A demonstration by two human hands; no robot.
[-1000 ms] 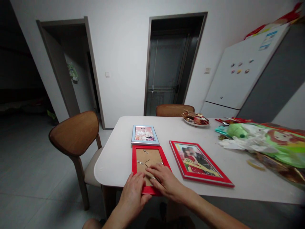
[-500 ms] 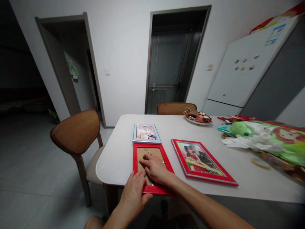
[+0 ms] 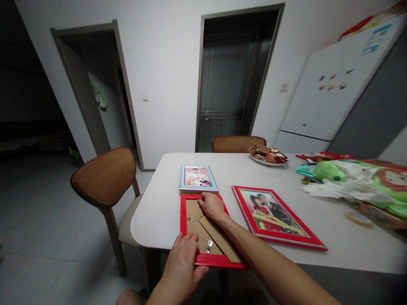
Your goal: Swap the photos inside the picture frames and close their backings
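Frame holds brown board; my left hand pinches its near corner, right hand curled at far end, grip unclear.

On the bench, a red frame is held, back upward, by the left grip — its upper part is partly covered by the right grip.

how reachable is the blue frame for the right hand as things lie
Likely yes: the right hand is by the far edge of the face-down red frame, near the blue frame, which nothing covers.
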